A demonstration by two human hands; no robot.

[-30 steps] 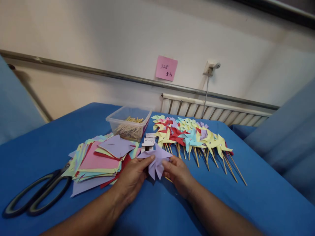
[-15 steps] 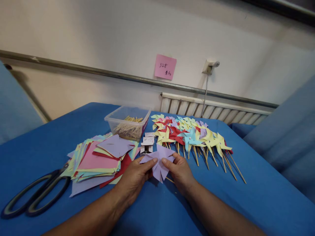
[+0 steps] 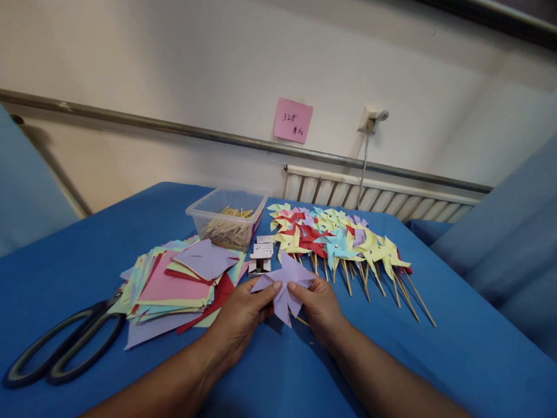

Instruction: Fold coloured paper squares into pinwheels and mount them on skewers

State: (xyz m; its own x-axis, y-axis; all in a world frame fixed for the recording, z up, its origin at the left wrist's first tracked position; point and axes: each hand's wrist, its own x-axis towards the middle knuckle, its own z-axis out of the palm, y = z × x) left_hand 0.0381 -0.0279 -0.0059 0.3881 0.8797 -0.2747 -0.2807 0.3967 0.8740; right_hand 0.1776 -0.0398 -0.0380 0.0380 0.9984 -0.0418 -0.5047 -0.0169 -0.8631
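A purple paper pinwheel (image 3: 290, 268) is held out in front of me between both hands, its blades folded in toward the middle. My left hand (image 3: 243, 305) is closed on its left side, thumb pressing near the centre. On the other side my right hand (image 3: 319, 305) grips it, thumb also close to the centre. Below the paper a thin stick (image 3: 300, 319) shows, running toward my right palm; its upper part is hidden. The thumbs cover much of the pinwheel's centre. Just behind it stands a small open white box (image 3: 262, 251).
Cut paper squares (image 3: 176, 284) are stacked at left, beside large black-handled scissors (image 3: 69, 342). Behind them stands a clear plastic box (image 3: 226, 220) of sticks. Several pinwheels on sticks (image 3: 337, 247) lie at right on the blue cloth (image 3: 435, 371). A radiator (image 3: 339, 188) lines the wall.
The purple pinwheel has turned slightly and shifted a little to the right, still between both hands. The thumbs stay near its centre, and other things look unmoved.
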